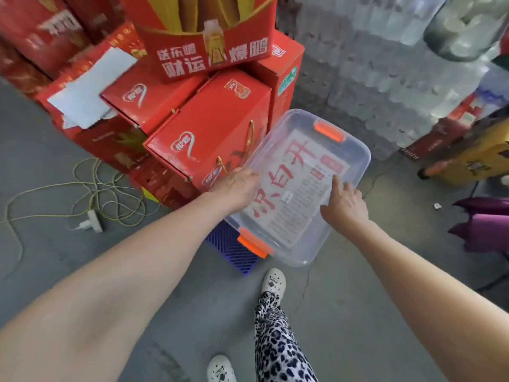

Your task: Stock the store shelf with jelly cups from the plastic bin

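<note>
I hold a clear plastic bin (357, 151) with orange latches (329, 130) above the grey floor, tilted toward me. My left hand (237, 186) grips its left rim and my right hand (344, 205) grips its right rim, thumb inside. Inside the bin I see only a flat white sheet with large red characters (297, 186). No jelly cups and no store shelf are in view.
A stack of red gift boxes (209, 128) stands just left of the bin. Shrink-wrapped water bottle packs (385, 78) fill the back right. A blue plastic pallet (234, 252) lies under the bin. A yellow cable and power strip (93, 224) lie on the floor at left. Purple items (484, 224) lie at right.
</note>
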